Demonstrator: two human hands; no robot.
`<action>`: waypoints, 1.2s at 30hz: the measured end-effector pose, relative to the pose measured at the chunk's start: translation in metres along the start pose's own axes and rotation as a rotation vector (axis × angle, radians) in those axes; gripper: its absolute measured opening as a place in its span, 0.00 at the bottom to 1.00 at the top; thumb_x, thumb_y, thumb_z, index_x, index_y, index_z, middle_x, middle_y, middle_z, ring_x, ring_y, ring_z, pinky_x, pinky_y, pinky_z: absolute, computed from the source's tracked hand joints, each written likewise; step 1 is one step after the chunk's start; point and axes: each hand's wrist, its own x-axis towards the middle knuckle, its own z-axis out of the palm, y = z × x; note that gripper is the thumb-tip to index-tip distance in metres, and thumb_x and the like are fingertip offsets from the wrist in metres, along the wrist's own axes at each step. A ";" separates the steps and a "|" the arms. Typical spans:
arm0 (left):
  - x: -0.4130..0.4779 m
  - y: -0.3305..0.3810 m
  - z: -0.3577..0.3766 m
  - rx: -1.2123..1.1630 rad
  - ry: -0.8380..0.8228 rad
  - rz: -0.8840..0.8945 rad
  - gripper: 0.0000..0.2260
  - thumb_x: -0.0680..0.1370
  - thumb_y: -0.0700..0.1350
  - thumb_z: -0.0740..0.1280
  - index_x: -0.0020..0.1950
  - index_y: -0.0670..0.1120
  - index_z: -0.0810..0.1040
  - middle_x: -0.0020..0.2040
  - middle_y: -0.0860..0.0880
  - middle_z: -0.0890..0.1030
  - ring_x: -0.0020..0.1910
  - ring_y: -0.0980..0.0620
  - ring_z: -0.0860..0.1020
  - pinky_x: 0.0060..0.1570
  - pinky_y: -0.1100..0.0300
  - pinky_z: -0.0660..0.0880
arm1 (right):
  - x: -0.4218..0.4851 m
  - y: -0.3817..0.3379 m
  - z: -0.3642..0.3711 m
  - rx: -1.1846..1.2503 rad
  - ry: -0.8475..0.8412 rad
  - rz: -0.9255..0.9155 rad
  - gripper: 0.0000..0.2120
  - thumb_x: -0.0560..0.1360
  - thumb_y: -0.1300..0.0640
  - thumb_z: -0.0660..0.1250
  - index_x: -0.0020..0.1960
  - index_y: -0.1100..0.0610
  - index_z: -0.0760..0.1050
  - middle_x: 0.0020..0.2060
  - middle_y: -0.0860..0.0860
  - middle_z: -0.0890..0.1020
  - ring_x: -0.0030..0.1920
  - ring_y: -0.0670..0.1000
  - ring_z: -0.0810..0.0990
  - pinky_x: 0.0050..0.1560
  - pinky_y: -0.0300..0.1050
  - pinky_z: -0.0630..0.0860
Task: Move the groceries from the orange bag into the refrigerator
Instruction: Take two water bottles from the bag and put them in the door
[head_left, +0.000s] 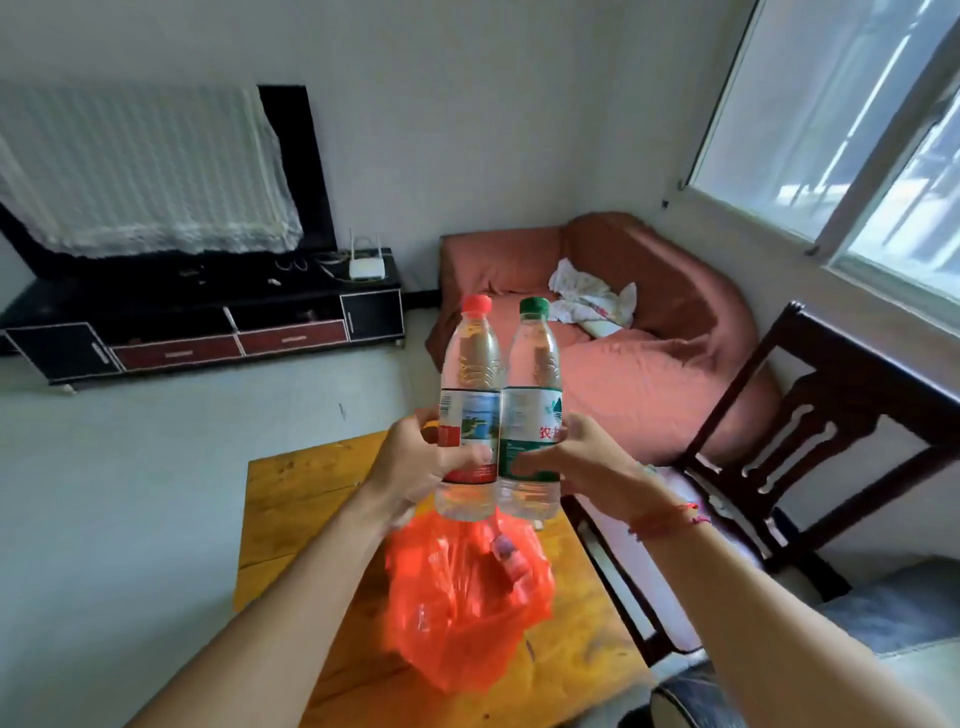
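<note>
Table (291, 499) carries orange bag (467, 603), slumped, contents unclear. Left hand (415, 457) wraps red-capped bottle (470, 410); right hand (566, 452) wraps green-capped bottle (530, 410); bottles upright, touching, above bag. Advice: keep grips firm at labels, carry upright. Refrigerator out of view.
</note>
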 end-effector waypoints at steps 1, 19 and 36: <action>-0.001 0.014 0.001 -0.011 -0.002 0.042 0.16 0.66 0.36 0.79 0.51 0.46 0.82 0.45 0.47 0.86 0.46 0.47 0.85 0.49 0.54 0.81 | -0.001 -0.013 -0.001 0.009 0.015 -0.048 0.15 0.68 0.70 0.75 0.51 0.57 0.83 0.48 0.58 0.87 0.47 0.55 0.86 0.49 0.49 0.83; -0.024 0.174 -0.034 -0.014 0.014 0.472 0.24 0.67 0.29 0.76 0.59 0.46 0.77 0.49 0.44 0.86 0.49 0.44 0.85 0.50 0.50 0.81 | -0.022 -0.159 -0.025 -0.039 0.216 -0.449 0.22 0.65 0.68 0.79 0.55 0.56 0.77 0.43 0.51 0.87 0.46 0.52 0.87 0.47 0.45 0.82; -0.046 0.169 -0.041 0.054 0.064 0.491 0.25 0.67 0.31 0.77 0.60 0.47 0.77 0.48 0.46 0.86 0.47 0.48 0.85 0.48 0.53 0.80 | -0.026 -0.160 -0.021 -0.127 0.205 -0.454 0.28 0.61 0.65 0.83 0.57 0.51 0.77 0.46 0.49 0.87 0.47 0.49 0.86 0.52 0.49 0.83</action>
